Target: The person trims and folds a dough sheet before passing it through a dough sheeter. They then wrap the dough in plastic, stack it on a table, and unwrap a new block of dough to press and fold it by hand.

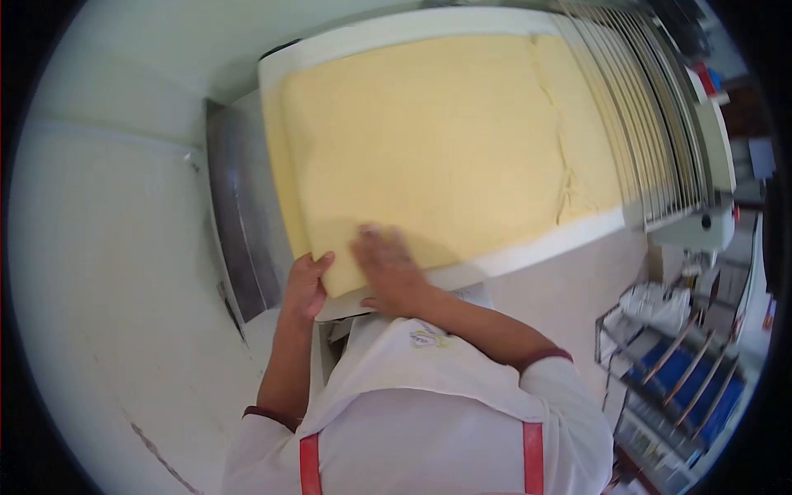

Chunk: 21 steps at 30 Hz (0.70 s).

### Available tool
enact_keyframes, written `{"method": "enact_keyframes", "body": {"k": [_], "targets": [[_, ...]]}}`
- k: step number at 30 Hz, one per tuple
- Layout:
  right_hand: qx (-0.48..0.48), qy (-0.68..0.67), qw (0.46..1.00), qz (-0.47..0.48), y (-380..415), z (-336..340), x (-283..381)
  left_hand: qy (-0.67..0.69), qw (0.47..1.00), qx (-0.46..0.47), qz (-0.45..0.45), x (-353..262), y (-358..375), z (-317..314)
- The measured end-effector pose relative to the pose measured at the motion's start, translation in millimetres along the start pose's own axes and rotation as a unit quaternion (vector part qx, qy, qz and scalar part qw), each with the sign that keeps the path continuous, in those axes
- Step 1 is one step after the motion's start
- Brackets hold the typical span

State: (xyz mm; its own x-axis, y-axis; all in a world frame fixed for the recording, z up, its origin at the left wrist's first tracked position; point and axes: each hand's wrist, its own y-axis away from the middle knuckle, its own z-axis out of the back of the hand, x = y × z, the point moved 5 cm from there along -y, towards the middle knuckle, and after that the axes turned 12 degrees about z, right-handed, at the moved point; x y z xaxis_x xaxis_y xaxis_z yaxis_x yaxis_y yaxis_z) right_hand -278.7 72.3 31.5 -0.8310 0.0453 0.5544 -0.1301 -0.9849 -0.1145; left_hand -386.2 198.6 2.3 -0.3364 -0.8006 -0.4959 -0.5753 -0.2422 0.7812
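Observation:
A wide sheet of pale yellow dough [437, 140] covers most of a white conveyor belt [536, 252]. Its left side is folded or layered, and a ragged seam runs across it towards the right. At the near left corner, my left hand [308, 287] grips the dough's edge, thumb on top and the other fingers mostly hidden. My right hand [392, 268] lies palm down on the near edge of the dough, just right of the left hand. Motion blurs its fingers, but they look stretched out and hold nothing.
A metal guard grille [652, 115] spans the belt's right end, part of a dough sheeter. Left of the belt is a metal tray-like end [243, 206], close to the white wall [107, 247]. A wire rack [660, 396] with blue contents stands at lower right.

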Motion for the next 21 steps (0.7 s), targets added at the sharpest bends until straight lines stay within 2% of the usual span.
{"method": "enact_keyframes", "body": {"k": [1,4,5,6,8,9,11,13,14,16,19,21], "targets": [[-0.030,0.048,0.998,0.019,-5,-9,9,-0.016,1.000,0.010,0.003,-9,6,-5],[-0.130,0.045,0.990,0.014,-10,0,-1,-0.067,0.997,0.002,0.034,-19,8,-5],[-0.121,0.018,0.992,0.010,-10,4,-5,-0.086,0.995,-0.007,0.045,-24,9,-2],[-0.113,-0.012,0.994,0.006,-10,11,-6,-0.089,0.991,-0.028,0.097,-27,1,11],[-0.092,-0.024,0.995,0.008,-9,18,-9,-0.056,0.996,-0.007,0.063,-54,-44,17],[-0.138,-0.040,0.989,0.023,-6,24,-11,-0.037,0.998,0.003,0.044,-72,-71,20],[-0.220,-0.069,0.971,0.062,1,35,-14,-0.087,0.995,0.031,0.027,-128,-130,24],[-0.233,-0.146,0.960,0.054,10,57,-26,-0.125,0.991,0.022,0.038,-175,-159,10],[-0.237,-0.188,0.952,0.050,16,65,-32,-0.185,0.982,-0.020,0.016,-190,-161,2],[-0.285,-0.259,0.921,0.062,33,82,-56,-0.292,0.950,-0.105,-0.028,-218,-144,-33],[-0.357,-0.334,0.871,0.043,66,104,-96,-0.497,0.823,-0.233,-0.147,-240,-90,-154],[-0.386,-0.368,0.846,-0.009,93,116,-122,-0.557,0.775,-0.203,-0.220,-240,-80,-232]]}}
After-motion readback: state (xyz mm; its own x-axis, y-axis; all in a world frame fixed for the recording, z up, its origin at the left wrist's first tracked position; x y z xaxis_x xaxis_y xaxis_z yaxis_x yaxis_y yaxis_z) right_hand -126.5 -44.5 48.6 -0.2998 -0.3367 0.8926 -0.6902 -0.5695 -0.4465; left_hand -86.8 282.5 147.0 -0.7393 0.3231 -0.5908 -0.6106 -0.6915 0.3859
